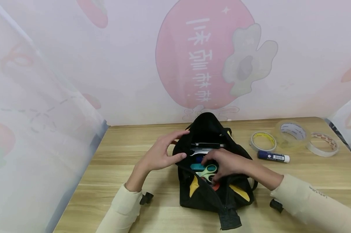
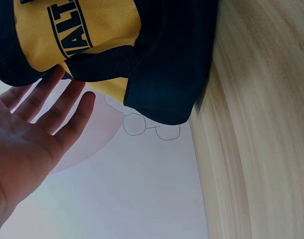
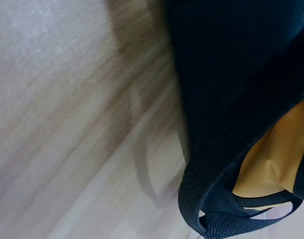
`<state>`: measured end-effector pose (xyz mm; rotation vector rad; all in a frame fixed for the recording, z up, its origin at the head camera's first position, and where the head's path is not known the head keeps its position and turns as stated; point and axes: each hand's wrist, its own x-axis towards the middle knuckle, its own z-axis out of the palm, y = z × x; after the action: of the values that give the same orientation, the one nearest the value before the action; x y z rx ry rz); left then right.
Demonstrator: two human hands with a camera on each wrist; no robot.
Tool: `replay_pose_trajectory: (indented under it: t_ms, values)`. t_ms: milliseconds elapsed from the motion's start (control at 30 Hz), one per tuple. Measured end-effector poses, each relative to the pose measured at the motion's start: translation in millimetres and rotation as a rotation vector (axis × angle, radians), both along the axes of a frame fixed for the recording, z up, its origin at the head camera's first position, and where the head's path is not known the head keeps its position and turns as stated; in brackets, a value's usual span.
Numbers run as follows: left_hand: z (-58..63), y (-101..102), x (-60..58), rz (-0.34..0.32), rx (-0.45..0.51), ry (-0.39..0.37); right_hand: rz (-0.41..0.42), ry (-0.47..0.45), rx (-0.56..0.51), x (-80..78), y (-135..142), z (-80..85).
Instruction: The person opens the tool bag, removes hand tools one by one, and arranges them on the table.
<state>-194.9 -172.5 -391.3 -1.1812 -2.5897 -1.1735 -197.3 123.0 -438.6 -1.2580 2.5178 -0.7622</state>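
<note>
A black and yellow tool bag (image 1: 197, 198) stands unzipped on the wooden table. My left hand (image 1: 159, 152) is at its left side, fingers extended; in the left wrist view the fingertips reach the bag's yellow side. My right hand (image 1: 229, 163) reaches into the opening with bent fingers, beside light-green-handled scissors (image 1: 203, 173). Whether it grips anything inside is unclear. Around it in the bag lie a teal item (image 1: 197, 167), a silver metal tool (image 1: 201, 150) and something red (image 1: 215, 186). In the right wrist view only the bag's side and strap (image 3: 211, 179) show, not the hand.
Right of the bag, a dark blue glue stick with a white end (image 1: 272, 157) lies near a yellow-cored tape roll (image 1: 252, 142), a clear tape roll (image 1: 304, 142) and a white tape roll (image 1: 323, 152). A printed cloth (image 1: 128, 64) hangs behind the table.
</note>
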Motion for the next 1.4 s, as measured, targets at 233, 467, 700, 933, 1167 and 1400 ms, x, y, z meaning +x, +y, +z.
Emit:
replay_pose_trajectory:
  t_ms: [233, 467, 700, 933, 1167, 1400]
  values:
    - [-0.8, 0.1, 0.7, 0.002, -0.001, 0.004, 0.047, 0.094, 0.028, 0.2, -2.3, -0.9]
    - [-0.5, 1.0, 1.7, -0.002, 0.002, 0.01, -0.011, 0.128, 0.074, 0.6, 0.5, 6.1]
    - [0.1, 1.5, 1.5, -0.009, 0.011, 0.002, -0.079, 0.244, 0.081, 3.6, 4.8, 21.7]
    - [0.4, 1.7, 1.3, -0.013, 0.005, 0.007, -0.143, 0.266, 0.064, 8.6, 11.1, 37.3]
    - [0.0, 1.9, 1.2, -0.007, 0.002, 0.005, -0.18, 0.299, 0.011, 10.7, 21.1, 58.5]
    - [-0.5, 1.5, 0.5, -0.017, 0.01, 0.0, -0.206, 0.309, -0.049, 16.2, 31.2, 77.4]
